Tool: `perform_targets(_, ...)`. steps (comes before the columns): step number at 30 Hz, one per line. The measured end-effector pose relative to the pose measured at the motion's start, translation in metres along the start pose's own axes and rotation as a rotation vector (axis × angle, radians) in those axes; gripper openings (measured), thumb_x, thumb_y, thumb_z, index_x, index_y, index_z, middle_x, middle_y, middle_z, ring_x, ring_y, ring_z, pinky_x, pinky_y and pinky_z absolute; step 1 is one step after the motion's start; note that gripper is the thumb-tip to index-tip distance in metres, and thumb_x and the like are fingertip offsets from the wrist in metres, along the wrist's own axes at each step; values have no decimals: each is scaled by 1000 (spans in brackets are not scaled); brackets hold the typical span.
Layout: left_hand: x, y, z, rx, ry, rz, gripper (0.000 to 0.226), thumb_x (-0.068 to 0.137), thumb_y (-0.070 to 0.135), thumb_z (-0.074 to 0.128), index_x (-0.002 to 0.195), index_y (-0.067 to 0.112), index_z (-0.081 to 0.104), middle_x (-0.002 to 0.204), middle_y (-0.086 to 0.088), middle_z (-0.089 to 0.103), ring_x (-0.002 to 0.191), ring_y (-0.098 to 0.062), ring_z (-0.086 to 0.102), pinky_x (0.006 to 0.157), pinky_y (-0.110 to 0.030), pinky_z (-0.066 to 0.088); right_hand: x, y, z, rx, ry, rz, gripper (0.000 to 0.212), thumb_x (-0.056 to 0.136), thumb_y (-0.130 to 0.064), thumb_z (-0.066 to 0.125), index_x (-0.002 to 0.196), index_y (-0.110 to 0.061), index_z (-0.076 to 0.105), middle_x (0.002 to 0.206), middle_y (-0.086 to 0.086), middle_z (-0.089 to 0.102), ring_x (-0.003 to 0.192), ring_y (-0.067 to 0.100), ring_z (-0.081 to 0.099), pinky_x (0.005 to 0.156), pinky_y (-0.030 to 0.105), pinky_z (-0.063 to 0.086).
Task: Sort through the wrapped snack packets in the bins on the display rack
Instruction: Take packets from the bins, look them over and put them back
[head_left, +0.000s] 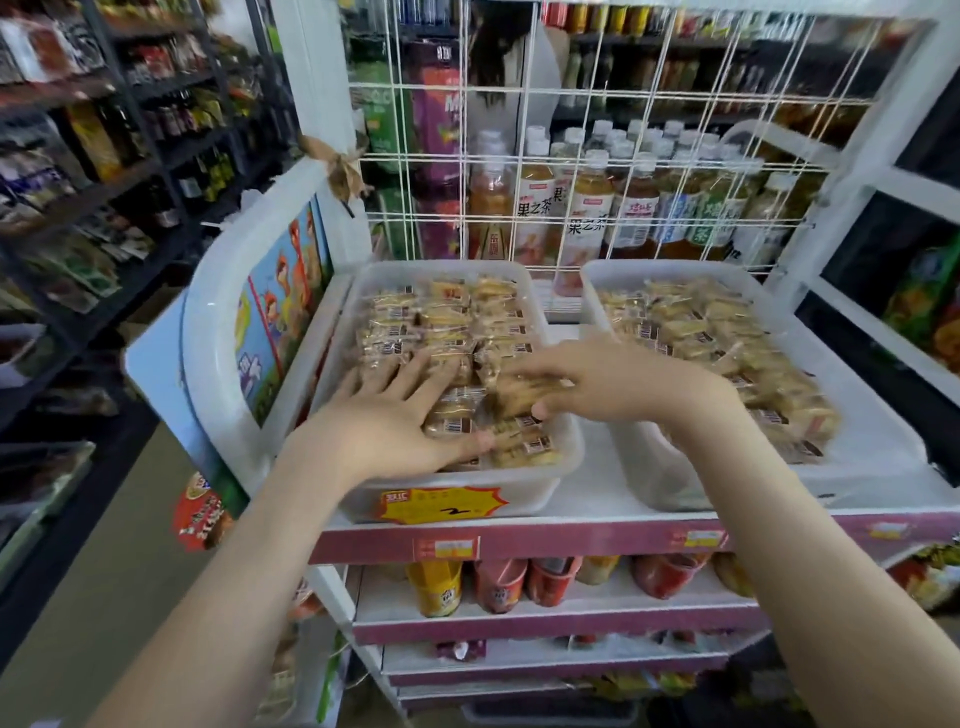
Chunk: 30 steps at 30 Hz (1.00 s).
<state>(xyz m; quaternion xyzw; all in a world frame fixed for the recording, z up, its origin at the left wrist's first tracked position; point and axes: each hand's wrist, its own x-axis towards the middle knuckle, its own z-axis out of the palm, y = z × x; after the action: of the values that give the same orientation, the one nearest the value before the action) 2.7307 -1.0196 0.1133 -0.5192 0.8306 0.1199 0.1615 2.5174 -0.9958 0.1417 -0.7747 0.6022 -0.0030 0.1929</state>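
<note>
Centre frame, sorting underway | my left hand (395, 421) spread flat on packets (447, 317) in left bin (535, 488) | right hand (613, 379) pinches one packet (519, 397) | right bin (649, 467) apparently left to do.

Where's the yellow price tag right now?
Head view, lower centre: the yellow price tag is stuck on the front wall of the left bin, just below the left hand.

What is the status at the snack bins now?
Left hand flat on packets in left bin. Right hand pinching one packet there. Nothing blocking.
</note>
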Motion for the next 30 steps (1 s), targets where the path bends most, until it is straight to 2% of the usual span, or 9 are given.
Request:
perform_targets(2,0,0,0,9,5,-2,106,54,91,4,144,44,-26,155,10,-30,147,-19,-21,120,-47,-6,3,-4,6,-85,-45,25,44,99,-41,42,142,-48,32,139,-5,43,132,22,26,111,42,16)
perform_targets(5,-2,1,-1,-13,15,-7,104,55,90,2,145,44,-24,156,9,-28,147,-19,-20,120,-48,-7,5,-8,18,-196,-28,-11,44,102,-49,22,146,-46,23,144,-11,32,131,15,17,109,39,7)
perform_targets(8,-1,6,-2,-98,129,-30,95,64,84,-5,148,44,-18,157,4,-28,146,-23,-21,119,-49,-9,4,-9,26,-223,58,-25,42,101,-51,19,142,-48,30,131,-6,29,122,14,16,107,39,3)
perform_targets(11,8,16,-2,-119,284,-58,82,78,78,-3,150,40,-17,157,-1,-29,145,-28,-24,117,-51,-13,6,-7,27,-213,73,-37,38,101,-49,24,136,-47,40,133,-5,27,123,14,15,109,39,-2)
perform_targets(16,22,22,9,-27,204,-66,84,83,80,5,150,36,-18,160,-3,-22,146,-27,-21,118,-54,-7,14,5,23,41,378,-52,29,99,-34,45,122,-32,63,126,-9,51,122,17,32,99,24,11)
perform_targets(18,23,21,12,-31,216,-66,83,84,80,7,151,35,-16,160,-2,-20,147,-27,-21,119,-54,-5,19,8,21,65,439,-60,25,96,-26,52,117,-23,66,119,-5,60,118,19,42,104,31,24)
perform_targets(20,23,21,12,-37,227,-60,83,84,79,7,151,35,-15,161,-3,-19,147,-27,-20,119,-53,-5,25,7,21,21,413,-55,25,94,-21,57,117,-18,64,115,-1,59,115,19,47,100,31,34)
perform_targets(23,21,20,11,-39,250,-51,84,83,79,9,152,36,-12,162,-3,-15,148,-26,-15,120,-52,-1,33,5,22,-111,397,-40,23,92,-23,59,114,-21,63,109,-5,51,112,17,48,95,33,38)
perform_targets(30,-9,11,9,-106,266,8,84,82,80,10,153,38,-4,163,0,-6,150,-26,1,119,-45,9,40,-1,17,-258,314,-23,27,92,-30,57,119,-26,57,122,-3,49,117,18,47,96,39,35)
